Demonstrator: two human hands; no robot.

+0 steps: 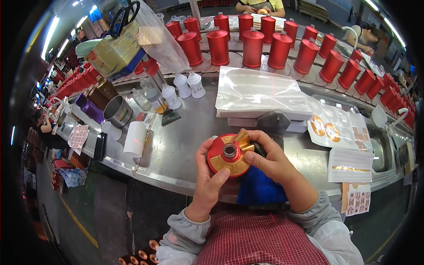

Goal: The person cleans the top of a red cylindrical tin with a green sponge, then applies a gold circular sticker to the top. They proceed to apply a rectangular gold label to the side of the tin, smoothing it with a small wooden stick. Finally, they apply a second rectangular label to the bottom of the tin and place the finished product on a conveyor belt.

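Observation:
A red bottle (213, 149), its open glass neck facing up, is held over the bench's front edge. Around its shoulder lies a shiny gold label (234, 167), whose upper right end stands up loose. My left hand (206, 176) is closed around the bottle's left side, the thumb lying on the gold label. At the right side, my right hand (274, 161) is closed on the label, thumb in front and fingers behind it. The hand hides part of that edge. Below the bottle, a blue cloth (260, 187) hangs at the bench edge.
Several red bottles (253, 48) stand on a conveyor (238, 61) behind the steel bench (176, 141). Clear sheets (260, 90) lie ahead; label sheets (329, 123) and a sink (383, 152) are right. White bottles (196, 85) and a metal pot (118, 111) stand left. Co-workers sit beyond.

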